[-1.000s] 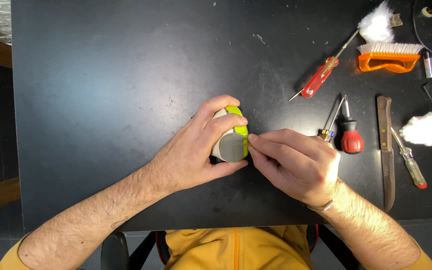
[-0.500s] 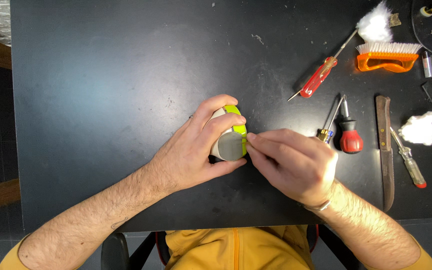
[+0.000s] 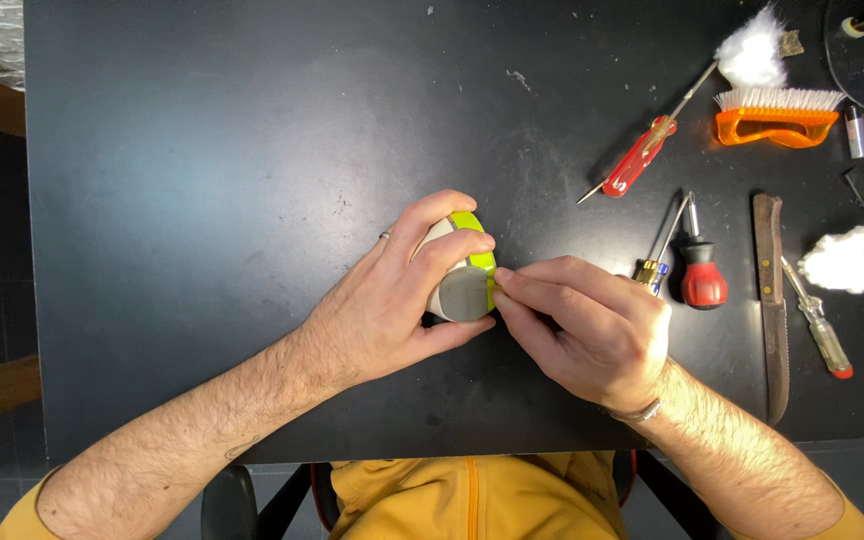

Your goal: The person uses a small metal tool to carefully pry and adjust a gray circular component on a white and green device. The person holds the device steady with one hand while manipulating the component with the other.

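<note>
My left hand (image 3: 392,300) is wrapped around a small rounded grey object with a lime-green band (image 3: 464,288), holding it just above the black table (image 3: 202,180). The fingertips of my right hand (image 3: 582,325) pinch at the object's right edge, against the green band. Whether something small sits between those fingertips is hidden. Most of the object is covered by my left fingers.
To the right lie a red-handled screwdriver (image 3: 637,158), a stubby red and black screwdriver (image 3: 700,272), a yellow-handled tool (image 3: 650,270), a knife (image 3: 770,300), another screwdriver (image 3: 820,330), an orange brush (image 3: 777,115) and two cotton wads (image 3: 837,260). The table's left half is bare.
Almost nothing moved; my right fingertips shifted slightly along the object's green edge while my left hand kept its grip.
</note>
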